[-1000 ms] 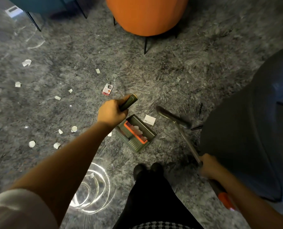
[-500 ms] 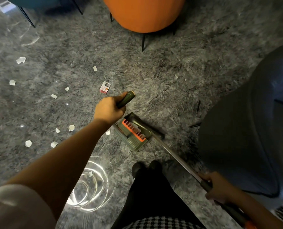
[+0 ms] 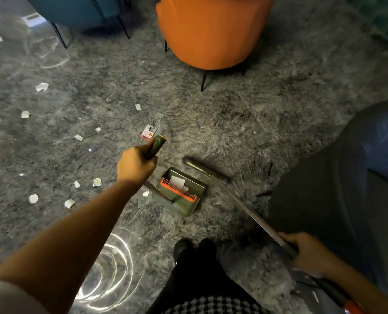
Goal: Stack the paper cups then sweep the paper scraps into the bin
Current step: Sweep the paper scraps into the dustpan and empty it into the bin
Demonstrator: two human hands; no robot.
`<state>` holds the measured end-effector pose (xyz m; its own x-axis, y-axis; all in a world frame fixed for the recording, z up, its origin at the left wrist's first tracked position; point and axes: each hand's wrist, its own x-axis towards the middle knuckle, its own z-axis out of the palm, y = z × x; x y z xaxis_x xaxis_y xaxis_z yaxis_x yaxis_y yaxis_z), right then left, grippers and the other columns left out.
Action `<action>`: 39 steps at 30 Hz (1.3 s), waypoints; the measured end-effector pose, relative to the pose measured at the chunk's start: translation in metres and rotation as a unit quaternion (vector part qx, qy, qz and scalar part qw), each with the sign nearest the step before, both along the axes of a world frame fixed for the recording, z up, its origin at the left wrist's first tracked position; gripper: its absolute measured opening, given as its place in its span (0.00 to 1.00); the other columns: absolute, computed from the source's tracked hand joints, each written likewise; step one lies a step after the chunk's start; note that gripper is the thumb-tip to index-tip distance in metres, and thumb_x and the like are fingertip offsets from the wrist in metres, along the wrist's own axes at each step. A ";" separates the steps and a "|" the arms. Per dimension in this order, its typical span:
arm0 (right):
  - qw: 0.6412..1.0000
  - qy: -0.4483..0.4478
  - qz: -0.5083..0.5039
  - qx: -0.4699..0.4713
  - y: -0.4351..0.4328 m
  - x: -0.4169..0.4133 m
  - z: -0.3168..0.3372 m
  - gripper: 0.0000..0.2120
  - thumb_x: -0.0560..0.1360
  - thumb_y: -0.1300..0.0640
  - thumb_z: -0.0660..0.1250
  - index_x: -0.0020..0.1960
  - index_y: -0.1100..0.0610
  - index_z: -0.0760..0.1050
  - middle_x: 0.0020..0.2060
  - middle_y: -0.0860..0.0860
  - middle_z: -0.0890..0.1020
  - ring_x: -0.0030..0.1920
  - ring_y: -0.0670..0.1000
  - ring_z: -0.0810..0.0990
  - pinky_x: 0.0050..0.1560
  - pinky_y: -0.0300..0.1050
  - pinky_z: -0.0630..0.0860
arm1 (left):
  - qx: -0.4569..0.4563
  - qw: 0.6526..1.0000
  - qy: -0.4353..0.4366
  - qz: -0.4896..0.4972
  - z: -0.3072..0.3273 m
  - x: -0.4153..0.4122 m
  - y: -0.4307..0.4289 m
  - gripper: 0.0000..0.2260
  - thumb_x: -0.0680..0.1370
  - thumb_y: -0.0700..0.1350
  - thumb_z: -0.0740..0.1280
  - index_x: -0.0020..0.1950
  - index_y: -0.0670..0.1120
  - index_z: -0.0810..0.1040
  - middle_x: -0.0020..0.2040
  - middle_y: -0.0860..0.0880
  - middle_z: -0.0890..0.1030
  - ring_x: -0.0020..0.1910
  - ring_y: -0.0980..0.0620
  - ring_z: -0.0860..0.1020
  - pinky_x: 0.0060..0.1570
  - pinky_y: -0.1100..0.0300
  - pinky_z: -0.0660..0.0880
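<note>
My left hand (image 3: 135, 165) grips the dark green handle of an upright dustpan (image 3: 181, 196), whose green tray with an orange comb sits on the grey shaggy carpet. A white paper scrap (image 3: 177, 182) lies inside the tray. My right hand (image 3: 306, 252) grips the long broom (image 3: 240, 203) shaft; the broom head rests on the carpet just right of the dustpan's mouth. Several white paper scraps (image 3: 69, 203) lie scattered on the carpet to the left. A red-and-white tag (image 3: 148, 132) lies beyond my left hand. No paper cups are in view.
An orange chair (image 3: 211, 32) on thin black legs stands ahead, a blue chair (image 3: 75, 10) at the far left. A large dark grey seat (image 3: 338, 196) fills the right side. My dark shoes (image 3: 195, 248) stand just behind the dustpan. A glossy reflective patch (image 3: 107, 275) lies low left.
The broom head has swung back out to the right of the dustpan after pushing into it, and a white scrap now lies in the tray. My left hand kept holding the dustpan handle.
</note>
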<state>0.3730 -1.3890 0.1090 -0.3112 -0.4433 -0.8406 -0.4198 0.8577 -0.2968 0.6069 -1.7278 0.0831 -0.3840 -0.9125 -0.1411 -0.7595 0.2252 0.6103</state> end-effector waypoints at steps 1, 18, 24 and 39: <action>1.000 -0.002 0.004 0.002 -0.012 -0.003 0.002 0.32 0.65 0.63 0.73 0.68 0.50 0.71 0.51 0.46 0.81 0.45 0.36 0.80 0.43 0.31 0.77 | 0.007 0.999 0.012 0.038 0.001 0.006 -0.004 0.22 0.73 0.44 0.70 0.67 0.54 0.74 0.48 0.41 0.83 0.49 0.40 0.81 0.42 0.54 0.73; 0.991 0.042 0.112 -0.061 -0.337 -0.077 -0.016 0.32 0.68 0.75 0.64 0.71 0.61 0.66 0.14 0.47 0.73 0.13 0.45 0.69 0.15 0.34 0.66 | 0.015 0.976 0.089 0.199 0.011 0.027 -0.123 0.24 0.73 0.38 0.70 0.68 0.50 0.74 0.50 0.42 0.83 0.44 0.45 0.81 0.46 0.50 0.78; 0.981 0.040 0.176 -0.075 -0.509 -0.133 -0.047 0.29 0.67 0.74 0.67 0.67 0.62 0.70 0.21 0.51 0.75 0.14 0.45 0.70 0.16 0.33 0.66 | 0.011 0.964 0.073 0.255 0.001 -0.010 -0.198 0.24 0.72 0.37 0.71 0.67 0.50 0.74 0.44 0.46 0.83 0.33 0.55 0.77 0.36 0.55 0.77; 0.966 0.060 0.252 -0.021 -0.672 -0.132 -0.134 0.31 0.67 0.73 0.66 0.69 0.62 0.68 0.39 0.59 0.79 0.20 0.51 0.74 0.14 0.35 0.68 | 0.001 0.947 -0.009 0.322 -0.002 -0.044 -0.252 0.24 0.72 0.41 0.71 0.67 0.54 0.74 0.51 0.46 0.84 0.49 0.46 0.82 0.42 0.60 0.73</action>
<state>0.2413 -2.0613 -0.0251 -0.1410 -0.5973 -0.7895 -0.8143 0.5235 -0.2507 0.5627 -1.9796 0.0807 0.2537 -0.9564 -0.1447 -0.7493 -0.2889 0.5960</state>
